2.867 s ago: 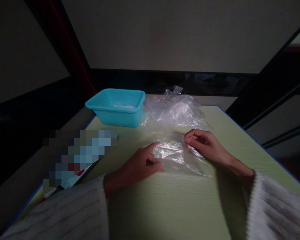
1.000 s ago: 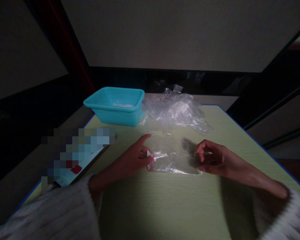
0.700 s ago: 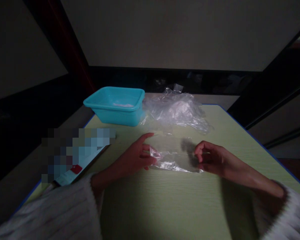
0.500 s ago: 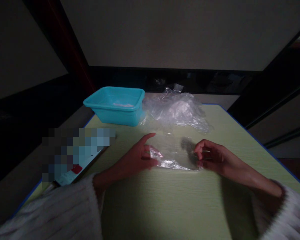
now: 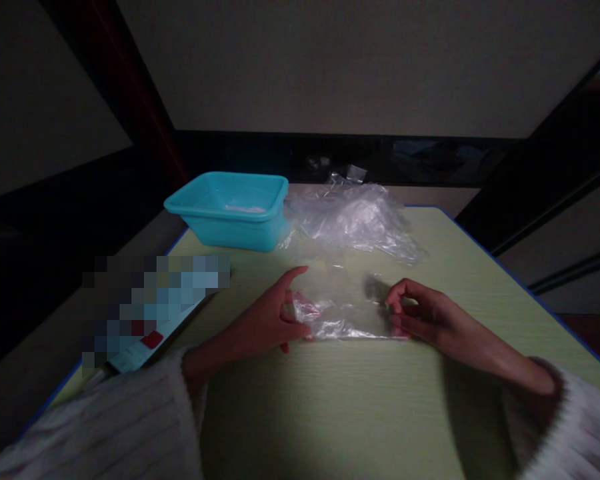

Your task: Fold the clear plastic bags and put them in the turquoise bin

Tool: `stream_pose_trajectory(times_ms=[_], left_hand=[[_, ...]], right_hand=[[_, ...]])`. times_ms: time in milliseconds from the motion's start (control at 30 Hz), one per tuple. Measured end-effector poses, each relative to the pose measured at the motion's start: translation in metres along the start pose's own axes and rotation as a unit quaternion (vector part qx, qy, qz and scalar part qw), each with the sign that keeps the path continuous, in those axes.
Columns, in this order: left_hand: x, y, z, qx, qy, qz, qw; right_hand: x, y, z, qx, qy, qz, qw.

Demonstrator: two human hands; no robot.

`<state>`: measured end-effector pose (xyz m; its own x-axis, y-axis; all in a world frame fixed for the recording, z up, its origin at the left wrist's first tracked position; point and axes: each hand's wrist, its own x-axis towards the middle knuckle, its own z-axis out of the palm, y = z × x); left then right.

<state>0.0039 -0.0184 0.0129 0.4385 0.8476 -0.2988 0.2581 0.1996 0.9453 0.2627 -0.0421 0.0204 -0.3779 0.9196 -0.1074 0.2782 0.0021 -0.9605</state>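
A small clear plastic bag (image 5: 353,320) is stretched between my hands, low over the table. My left hand (image 5: 273,317) grips its left edge between the thumb and the bent fingers, while the index finger points out above. At the bag's right edge, my right hand (image 5: 420,313) pinches it with curled fingers and thumb. Light glints along the bag's creased near edge. Behind it lies a crumpled heap of clear plastic bags (image 5: 360,217), partly spread toward my hands.
A turquoise plastic basin (image 5: 230,230) stands at the back left of the pale wood-grain table (image 5: 350,407), with something whitish inside. A flat light-blue item (image 5: 135,353), mostly blurred out, lies by the left edge. A wall rises behind the table.
My left hand has shifted slightly left, and my right thumb has come closer to its fingers. The small bag's near edge looks a little straighter and wider.
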Motion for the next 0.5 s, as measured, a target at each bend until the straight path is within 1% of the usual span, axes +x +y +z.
stream_pose_trajectory(times_ms=[233, 300, 367, 433, 500], left_hand=[[0.0019, -0.0002, 0.0017, 0.007, -0.003, 0.011, 1.0], [0.0025, -0.0002, 0.0022, 0.014, 0.001, 0.011, 1.0], [0.0026, -0.0002, 0.0023, 0.014, 0.003, 0.008, 1.0], [0.0021, 0.0002, 0.0021, 0.009, 0.009, 0.012, 1.0], [0.0013, 0.0018, 0.0017, 0.002, 0.02, 0.021, 1.0]], right_hand=[[0.0004, -0.0014, 0.007, -0.084, 0.019, 0.003, 0.996], [0.0006, 0.0007, 0.0077, -0.097, 0.025, -0.007, 0.995], [0.0004, 0.0029, 0.0071, -0.134, 0.033, -0.029, 0.99], [-0.0006, 0.0034, 0.0059, -0.207, 0.056, -0.066, 0.974], [-0.0027, 0.0015, 0.0052, -0.294, 0.106, -0.117, 0.943]])
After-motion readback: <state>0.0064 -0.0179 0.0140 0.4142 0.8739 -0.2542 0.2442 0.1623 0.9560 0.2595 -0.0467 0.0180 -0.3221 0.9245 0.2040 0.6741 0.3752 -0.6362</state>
